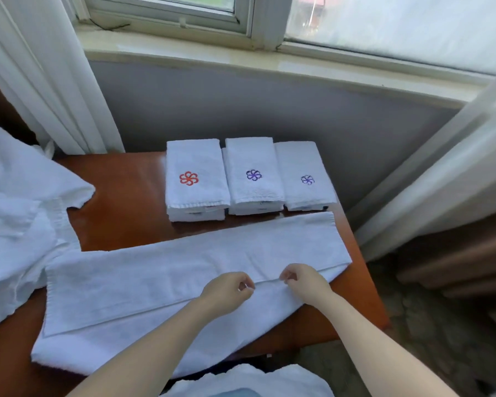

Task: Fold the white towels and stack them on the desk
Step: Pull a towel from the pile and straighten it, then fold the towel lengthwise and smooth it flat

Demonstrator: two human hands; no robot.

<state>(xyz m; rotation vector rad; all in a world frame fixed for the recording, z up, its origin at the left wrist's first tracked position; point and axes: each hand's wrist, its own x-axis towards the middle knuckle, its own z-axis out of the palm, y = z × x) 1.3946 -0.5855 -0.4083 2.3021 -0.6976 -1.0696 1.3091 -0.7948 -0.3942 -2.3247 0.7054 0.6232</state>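
Observation:
A long white towel (155, 270) lies across the brown desk (121, 196), folded lengthwise, its upper layer ending in a hem near the middle. My left hand (226, 290) and my right hand (301, 279) sit close together on that hem, and each pinches the edge with curled fingers. Behind the towel three piles of folded white towels stand side by side: one with a red flower mark (196, 179), one with a purple mark (254, 174), one with a fainter purple mark (305, 176).
A heap of unfolded white towels (17, 219) covers the desk's left side. White curtains (49, 70) hang at left and right. The wall and window sill (241, 61) run behind the desk. The desk's right edge (364, 270) drops to a patterned floor.

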